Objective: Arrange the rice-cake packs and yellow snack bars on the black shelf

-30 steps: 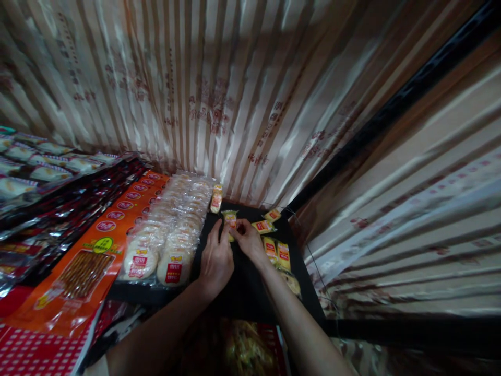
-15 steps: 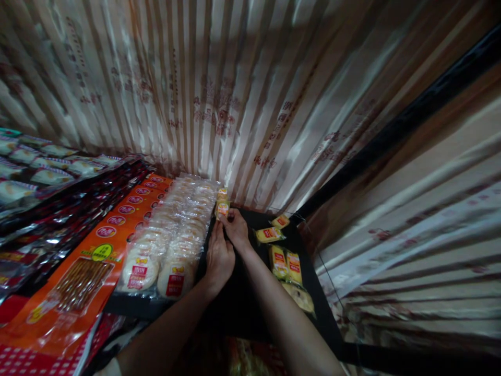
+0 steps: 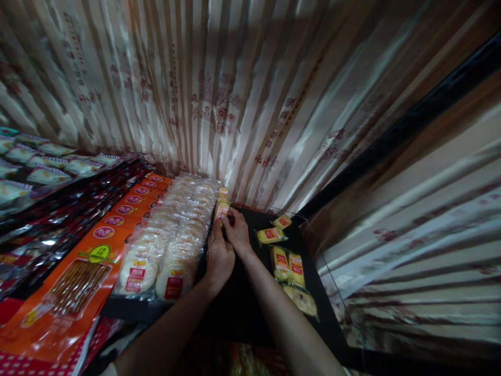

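A small yellow snack packet (image 3: 222,209) with a red and white label is held between my two hands at the far end of the black shelf (image 3: 235,308). My right hand (image 3: 237,231) grips it from the right, thumb on its near end. From the near left, my left hand (image 3: 219,255) closes its fingertips on the packet's lower end; part of those fingers is hidden. Just behind it stands another yellow packet (image 3: 223,193). Two rows of clear-wrapped round white rice crackers (image 3: 172,250) lie directly left of my hands.
Several loose yellow packets (image 3: 271,235) lie on the right side of the shelf, beside a clear-wrapped round biscuit (image 3: 300,299). Orange stick-snack bags (image 3: 84,271) overlap at left, beyond them dark shiny packs (image 3: 78,209). A pleated curtain (image 3: 242,104) hangs behind; a dark bar (image 3: 391,130) slants at right.
My right thumb has shifted slightly on the packet, and the packet leans back a little more toward the one behind it. The view has moved slightly.
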A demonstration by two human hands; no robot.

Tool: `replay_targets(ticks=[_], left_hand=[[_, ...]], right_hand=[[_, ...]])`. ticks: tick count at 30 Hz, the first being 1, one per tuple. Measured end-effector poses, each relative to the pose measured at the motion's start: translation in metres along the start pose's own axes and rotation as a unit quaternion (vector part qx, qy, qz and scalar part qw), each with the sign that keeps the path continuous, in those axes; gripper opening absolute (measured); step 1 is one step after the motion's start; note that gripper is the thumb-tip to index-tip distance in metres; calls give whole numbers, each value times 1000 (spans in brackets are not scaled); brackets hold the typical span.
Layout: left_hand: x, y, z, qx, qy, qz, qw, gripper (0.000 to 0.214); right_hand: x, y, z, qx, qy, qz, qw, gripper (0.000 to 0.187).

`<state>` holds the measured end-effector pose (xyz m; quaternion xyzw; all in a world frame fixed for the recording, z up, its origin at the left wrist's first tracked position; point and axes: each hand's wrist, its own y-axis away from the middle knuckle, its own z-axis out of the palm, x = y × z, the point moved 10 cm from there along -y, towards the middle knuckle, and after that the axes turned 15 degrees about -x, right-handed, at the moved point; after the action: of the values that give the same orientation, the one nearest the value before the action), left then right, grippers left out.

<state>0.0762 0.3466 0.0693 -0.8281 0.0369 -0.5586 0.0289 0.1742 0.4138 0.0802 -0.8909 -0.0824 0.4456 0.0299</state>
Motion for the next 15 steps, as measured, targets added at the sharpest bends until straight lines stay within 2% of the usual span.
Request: replay_targets(ticks=[9,15], left_hand=[[5,-1,-6,16,-1,31,999,64],[2,-4,-5,8,-3,22,1000,62]], right_hand=[[-3,-6,7,-12,12,-16,1000,36],[-2,-6,7,-6,22,0,1000,37]])
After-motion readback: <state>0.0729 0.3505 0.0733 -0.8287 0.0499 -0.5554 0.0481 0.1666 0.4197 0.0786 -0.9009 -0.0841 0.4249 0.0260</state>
